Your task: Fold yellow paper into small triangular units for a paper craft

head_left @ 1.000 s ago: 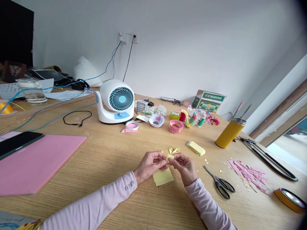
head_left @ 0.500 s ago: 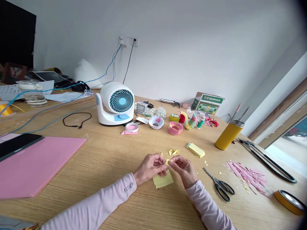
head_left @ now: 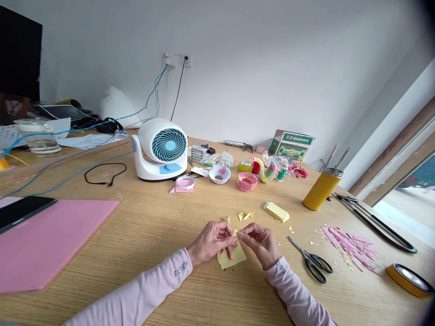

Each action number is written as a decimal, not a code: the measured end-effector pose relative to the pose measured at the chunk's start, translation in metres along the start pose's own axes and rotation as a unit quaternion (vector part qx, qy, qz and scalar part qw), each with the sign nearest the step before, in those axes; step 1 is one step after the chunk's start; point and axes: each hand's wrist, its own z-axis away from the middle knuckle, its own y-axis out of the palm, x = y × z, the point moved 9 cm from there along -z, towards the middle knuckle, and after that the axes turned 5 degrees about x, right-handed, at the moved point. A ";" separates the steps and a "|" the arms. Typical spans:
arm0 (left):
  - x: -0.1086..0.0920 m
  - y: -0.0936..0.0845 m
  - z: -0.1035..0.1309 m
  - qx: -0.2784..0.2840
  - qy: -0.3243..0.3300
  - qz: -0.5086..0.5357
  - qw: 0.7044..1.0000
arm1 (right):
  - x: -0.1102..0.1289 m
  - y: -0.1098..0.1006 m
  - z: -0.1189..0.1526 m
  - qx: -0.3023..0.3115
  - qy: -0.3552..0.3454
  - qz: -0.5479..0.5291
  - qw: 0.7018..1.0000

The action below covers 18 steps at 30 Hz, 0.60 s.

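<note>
Between my fingertips is a small folded piece of yellow paper (head_left: 235,232). My left hand (head_left: 213,242) pinches it from the left, and my right hand (head_left: 261,243) pinches it from the right, so both are closed on it. Under them lies a flat yellow paper sheet (head_left: 234,259), partly covered by my left fingers. Just beyond my hands are several small folded yellow paper pieces (head_left: 245,216). A stack of yellow paper strips (head_left: 277,211) rests farther to the right. Black-handled scissors (head_left: 311,260) lie beside my right hand, blades pointing away.
Pink paper scraps (head_left: 350,246), an orange tape roll (head_left: 408,280) and a yellow tumbler (head_left: 322,189) are on the right. A white fan (head_left: 161,149) stands at the back, near paper baskets (head_left: 247,181). A phone (head_left: 25,212) lies on a pink sheet (head_left: 68,244) at left.
The view has shifted slightly. My fingers have moved a little around the small yellow paper, which shows less between them now. Both hands still grip it.
</note>
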 end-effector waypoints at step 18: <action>-0.001 -0.038 0.008 -0.153 0.024 0.040 0.987 | 0.000 -0.037 -0.007 -0.093 -0.002 0.014 0.996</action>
